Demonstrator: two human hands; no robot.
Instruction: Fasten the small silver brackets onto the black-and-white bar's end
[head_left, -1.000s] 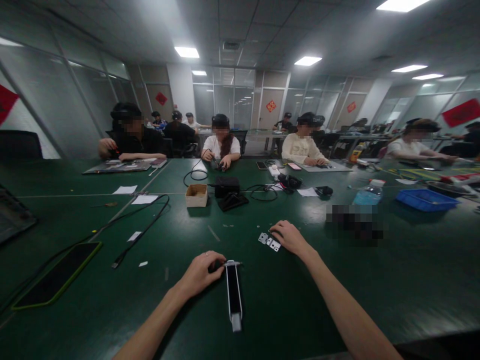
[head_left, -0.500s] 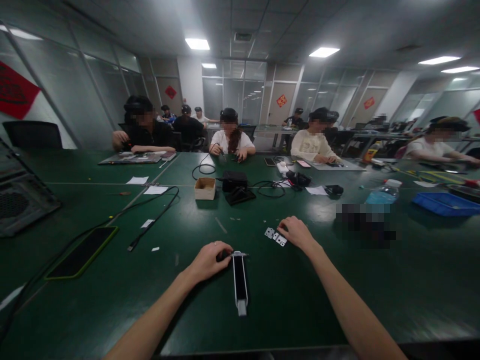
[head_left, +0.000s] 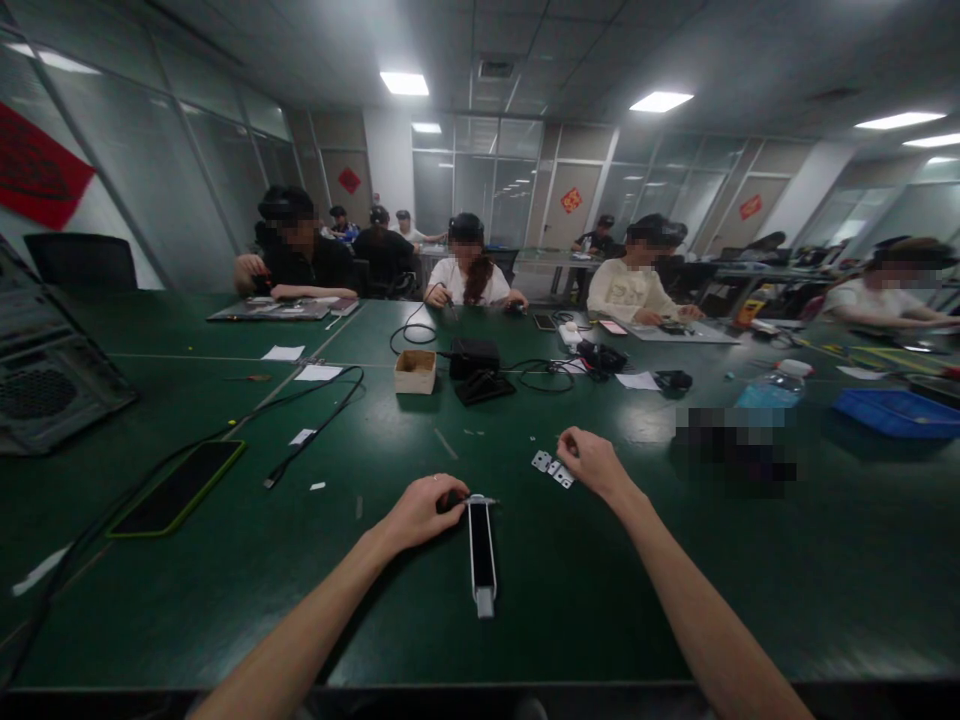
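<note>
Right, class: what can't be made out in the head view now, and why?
Head view:
Left hand: its grip, hidden by the hand itself.
Right hand: whether it holds anything; too small.
Vented case: left part, cut off by picture's left edge.
Bottle: lower part, hidden by pixelation.

Tabletop (head_left: 585,600): smooth, glossy. Small plates (head_left: 561,475): bright metal. Long narrow piece (head_left: 482,545): smooth; edging possibly metal, too small to confirm. Open box (head_left: 415,376): matt card. Tray (head_left: 892,412): plastic.

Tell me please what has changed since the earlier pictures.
The view turned slightly left, so things appear further right. One hand of the central co-worker moved rightward. The left hand stayed at the narrow black-and-white piece, the right hand beside the small metal plates.
</note>
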